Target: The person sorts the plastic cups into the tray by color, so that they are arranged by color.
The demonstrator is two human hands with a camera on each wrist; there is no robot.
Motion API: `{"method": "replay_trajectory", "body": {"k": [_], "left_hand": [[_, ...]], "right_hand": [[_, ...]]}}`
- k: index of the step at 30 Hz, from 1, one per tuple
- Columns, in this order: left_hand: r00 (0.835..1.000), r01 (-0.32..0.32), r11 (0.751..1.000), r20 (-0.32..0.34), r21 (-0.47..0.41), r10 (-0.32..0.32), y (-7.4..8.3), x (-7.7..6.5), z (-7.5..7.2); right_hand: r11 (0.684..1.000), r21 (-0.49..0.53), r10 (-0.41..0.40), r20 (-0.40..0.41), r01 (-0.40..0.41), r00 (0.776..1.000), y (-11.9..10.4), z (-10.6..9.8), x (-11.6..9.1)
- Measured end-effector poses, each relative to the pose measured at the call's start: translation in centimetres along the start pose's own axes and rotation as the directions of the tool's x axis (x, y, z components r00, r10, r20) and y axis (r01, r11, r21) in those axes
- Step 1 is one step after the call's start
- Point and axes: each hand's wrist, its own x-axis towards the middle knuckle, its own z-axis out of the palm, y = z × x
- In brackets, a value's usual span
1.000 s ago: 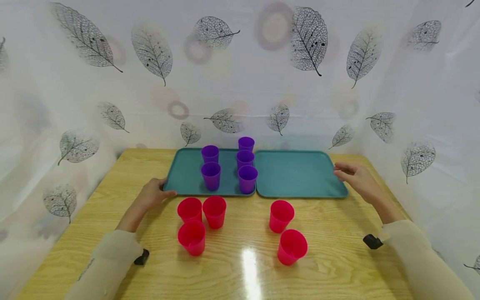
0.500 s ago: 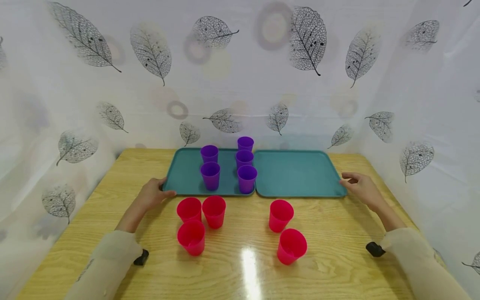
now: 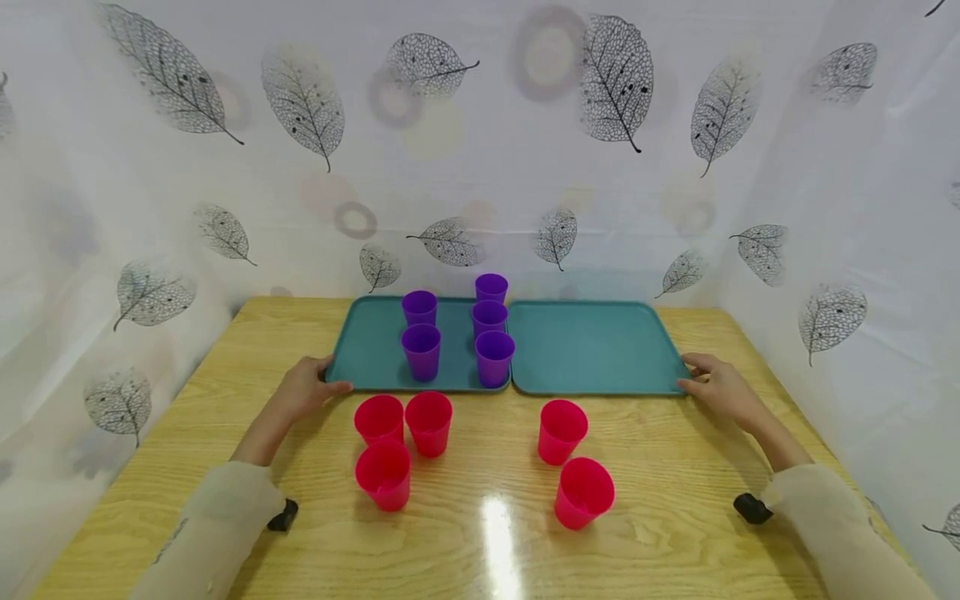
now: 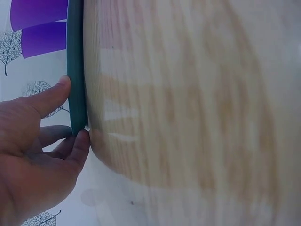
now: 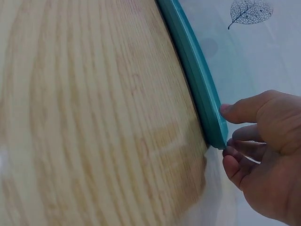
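Observation:
Two teal trays lie side by side at the back of the table. My left hand (image 3: 302, 390) grips the front left corner of the left tray (image 3: 367, 333), thumb along its front edge and fingers round the side. In the left wrist view the thumb (image 4: 64, 84) touches the tray rim (image 4: 76, 61). At the other end, my right hand (image 3: 722, 387) holds the front right corner of the right tray (image 3: 585, 346). Its thumb (image 5: 228, 109) meets the rim in the right wrist view, with the fingers bent at the corner. Several purple cups (image 3: 422, 354) stand upright on the left tray.
In front of the left tray stand three red cups (image 3: 429, 425) grouped together. Two more red cups (image 3: 562, 432) stand before the right tray. A leaf-patterned white curtain (image 3: 480, 150) hangs behind the wooden table (image 3: 465, 550) and along both sides.
My right hand has come outward and down to the right tray's front corner and taken hold there. That tray's right edge has shifted slightly left. My left hand has stayed put.

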Motion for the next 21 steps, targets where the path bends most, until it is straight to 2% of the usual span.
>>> {"method": "replay_trajectory", "body": {"k": [10, 21], "left_hand": [[1.0, 0.013, 1.0, 0.004, -0.008, -0.013, 0.02, 0.12, 0.13], [1.0, 0.011, 1.0, -0.007, 0.007, -0.011, -0.36, 0.26, 0.22]], "right_hand": [[1.0, -0.003, -0.024, 0.036, 0.024, 0.999, 0.37, 0.39, 0.19], [0.998, -0.031, -0.053, 0.03, 0.054, 0.998, 0.7, 0.37, 0.62]]}}
